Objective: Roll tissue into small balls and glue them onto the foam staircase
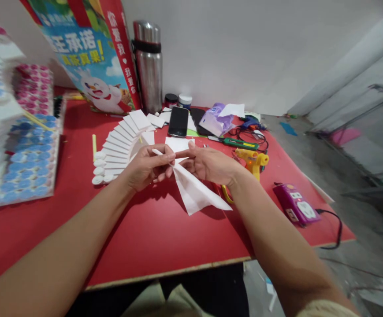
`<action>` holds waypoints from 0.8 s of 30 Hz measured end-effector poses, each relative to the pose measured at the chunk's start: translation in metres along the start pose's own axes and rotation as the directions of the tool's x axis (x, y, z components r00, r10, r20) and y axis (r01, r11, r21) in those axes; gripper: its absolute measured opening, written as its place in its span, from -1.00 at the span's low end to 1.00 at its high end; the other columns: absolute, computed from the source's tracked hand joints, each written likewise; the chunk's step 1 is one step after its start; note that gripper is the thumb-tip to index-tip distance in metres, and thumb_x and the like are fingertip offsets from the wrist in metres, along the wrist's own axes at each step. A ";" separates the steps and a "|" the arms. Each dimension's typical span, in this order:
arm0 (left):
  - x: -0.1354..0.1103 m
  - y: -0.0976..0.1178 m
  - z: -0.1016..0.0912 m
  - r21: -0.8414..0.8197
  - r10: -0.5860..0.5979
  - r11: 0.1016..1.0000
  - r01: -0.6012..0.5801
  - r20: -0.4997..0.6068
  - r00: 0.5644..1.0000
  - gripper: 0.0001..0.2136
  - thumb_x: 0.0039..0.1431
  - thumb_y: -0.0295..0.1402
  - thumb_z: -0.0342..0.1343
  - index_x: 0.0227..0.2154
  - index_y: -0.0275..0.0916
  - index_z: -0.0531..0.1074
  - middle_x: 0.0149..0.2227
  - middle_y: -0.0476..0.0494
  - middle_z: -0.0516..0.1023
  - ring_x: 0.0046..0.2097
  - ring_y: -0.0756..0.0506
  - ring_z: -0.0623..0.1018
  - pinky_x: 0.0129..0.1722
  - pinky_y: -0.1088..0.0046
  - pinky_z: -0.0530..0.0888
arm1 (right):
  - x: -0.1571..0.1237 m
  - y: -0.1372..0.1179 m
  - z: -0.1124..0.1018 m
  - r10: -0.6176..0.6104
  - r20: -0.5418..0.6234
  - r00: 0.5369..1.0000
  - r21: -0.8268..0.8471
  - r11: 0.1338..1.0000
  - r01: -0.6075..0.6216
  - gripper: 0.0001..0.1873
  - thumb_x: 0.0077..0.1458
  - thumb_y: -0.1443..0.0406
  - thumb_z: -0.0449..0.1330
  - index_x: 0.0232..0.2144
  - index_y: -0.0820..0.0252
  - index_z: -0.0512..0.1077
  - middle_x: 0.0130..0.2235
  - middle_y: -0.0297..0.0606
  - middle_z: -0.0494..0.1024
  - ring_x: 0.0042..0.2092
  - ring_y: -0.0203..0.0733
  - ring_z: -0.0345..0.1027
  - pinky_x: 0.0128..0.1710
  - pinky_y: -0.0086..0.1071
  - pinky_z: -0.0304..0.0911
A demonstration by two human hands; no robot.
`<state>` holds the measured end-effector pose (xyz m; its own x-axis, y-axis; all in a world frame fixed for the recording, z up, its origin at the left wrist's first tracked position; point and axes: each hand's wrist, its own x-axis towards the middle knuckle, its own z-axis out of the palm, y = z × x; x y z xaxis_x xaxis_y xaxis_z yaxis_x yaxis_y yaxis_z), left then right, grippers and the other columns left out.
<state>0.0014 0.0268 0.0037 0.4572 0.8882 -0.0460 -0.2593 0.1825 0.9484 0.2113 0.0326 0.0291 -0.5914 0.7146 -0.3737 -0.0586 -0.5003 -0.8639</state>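
My left hand [150, 164] is closed, its thumb and fingers pinching a sheet of thin white paper [194, 193]. A narrow rolled end of the sheet sticks up past the thumb, and the rest fans out loosely down to the right. My right hand [211, 164] is beside it, thumb raised and index finger stretched to the pinched spot; its other fingers are loosely bent over the sheet's upper edge. Behind the left hand lies a fanned row of white folded pieces [120, 143], with small white round rolls [99, 171] at its near left end.
A yellow glue gun [252, 160], a green-handled tool [240, 143] and a phone [179, 121] lie behind my hands. A purple box [295, 204] with a cable sits right. Blue rolls [32, 163] fill a tray at left. A steel flask [149, 66] stands behind.
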 end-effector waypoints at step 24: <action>0.004 -0.009 0.001 0.472 0.231 0.863 -0.183 -0.047 0.972 -0.81 0.12 -0.30 0.35 -0.28 -0.32 0.60 -0.39 -0.11 0.63 -0.38 -0.03 0.57 -0.35 0.45 0.47 | -0.005 0.000 -0.004 -0.012 -0.127 0.992 -0.251 0.968 -0.021 -0.78 0.07 0.20 0.38 -0.40 0.25 0.49 -0.58 -0.45 0.33 -0.62 -0.45 0.04 -0.61 -0.50 -0.05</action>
<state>0.0068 0.0283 -0.0047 0.3446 0.9250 0.1599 0.0940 -0.2035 0.9746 0.2173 0.0307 0.0295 -0.4839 0.7767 -0.4032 0.1578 -0.3758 -0.9132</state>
